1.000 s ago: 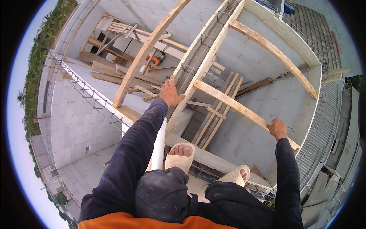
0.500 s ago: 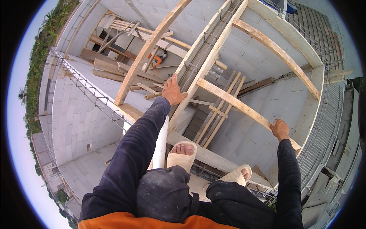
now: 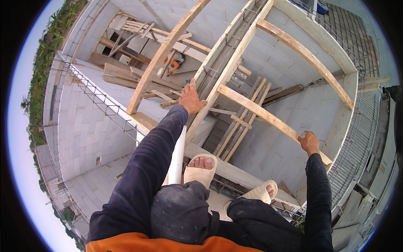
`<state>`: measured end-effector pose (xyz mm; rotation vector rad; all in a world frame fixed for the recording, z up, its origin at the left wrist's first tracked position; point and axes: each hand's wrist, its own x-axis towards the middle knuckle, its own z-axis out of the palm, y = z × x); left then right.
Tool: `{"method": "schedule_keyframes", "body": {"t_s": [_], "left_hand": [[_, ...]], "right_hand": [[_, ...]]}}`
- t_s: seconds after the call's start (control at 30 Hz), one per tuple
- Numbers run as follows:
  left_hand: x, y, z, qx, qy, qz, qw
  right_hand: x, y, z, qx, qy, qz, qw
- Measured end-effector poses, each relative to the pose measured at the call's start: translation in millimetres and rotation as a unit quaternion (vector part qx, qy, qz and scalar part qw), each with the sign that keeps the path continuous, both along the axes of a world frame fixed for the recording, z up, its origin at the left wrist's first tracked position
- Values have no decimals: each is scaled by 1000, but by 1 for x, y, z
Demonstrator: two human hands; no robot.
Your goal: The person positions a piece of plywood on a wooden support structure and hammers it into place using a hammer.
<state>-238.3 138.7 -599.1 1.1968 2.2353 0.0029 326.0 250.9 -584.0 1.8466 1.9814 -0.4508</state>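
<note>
My left hand [image 3: 192, 100] lies across the long wooden formwork [image 3: 228, 69], fingers stretched out and thumb spread over its right board. Steel reinforcing bars [image 3: 215, 67] run inside this narrow channel. At the right, my right hand [image 3: 309, 143] has its fingers wrapped over a wooden batten [image 3: 256, 110] near its near end. The batten spans from the formwork to the outer board on the right. Below my left forearm stands a white pipe [image 3: 177, 157], close to my left sandal [image 3: 200, 173].
A second batten [image 3: 308, 56] crosses farther off, and a long timber [image 3: 161, 59] slants on the left. Deep rooms of grey block wall [image 3: 285, 63] drop away below. Bamboo poles [image 3: 245, 126] lean inside. A person [image 3: 175, 62] works far below. Rebar [image 3: 100, 103] tops the left wall.
Both my hands stay where they were. Far below, the person in orange sleeves has shifted slightly.
</note>
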Motion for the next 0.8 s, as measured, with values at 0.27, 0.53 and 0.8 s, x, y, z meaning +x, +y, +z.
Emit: {"method": "schedule_keyframes", "body": {"t_s": [0.27,0.53,0.8], "left_hand": [[1,-2,0,25,3,-7,1000],[-3,-5,-5,39,0,-10,999],[-2,-4,-8,39,4,-9,999]], "right_hand": [[8,1,-7,4,-9,-4,1000],[2,1,-4,-11,-2,-5,1000],[5,3,-6,-14,-5,-4,1000]]}}
